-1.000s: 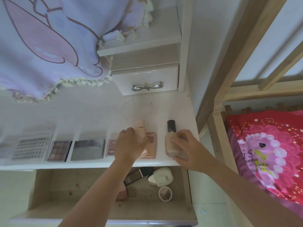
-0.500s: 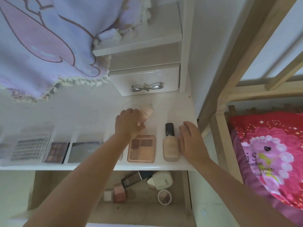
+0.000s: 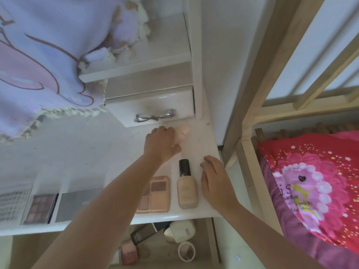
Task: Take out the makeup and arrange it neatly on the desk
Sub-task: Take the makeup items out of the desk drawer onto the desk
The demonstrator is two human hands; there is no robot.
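Observation:
My left hand [image 3: 162,144] is closed around a peach-pink bottle [image 3: 182,132] far back on the white desk [image 3: 77,152], just below a small closed drawer. My right hand [image 3: 215,180] rests open on the desk beside a beige foundation bottle with a black cap [image 3: 186,188], not holding it. A peach eyeshadow palette [image 3: 156,195] lies left of that bottle, partly under my left forearm. Further left along the front edge sit a grey palette [image 3: 77,203], a brown-toned palette [image 3: 39,208] and a clear-lidded one [image 3: 11,204].
The open drawer [image 3: 210,239] under the desk holds a dark tube [image 3: 146,232], a white case [image 3: 181,230], a round compact [image 3: 186,251] and a pink box [image 3: 129,252]. A lilac cloth [image 3: 38,55] hangs at upper left. A wooden bed frame [image 3: 250,105] with red bedding stands right.
My left hand has carried the peach-pink bottle from the front row back toward the small drawer. My right hand let go of the foundation bottle and now lies open beside it.

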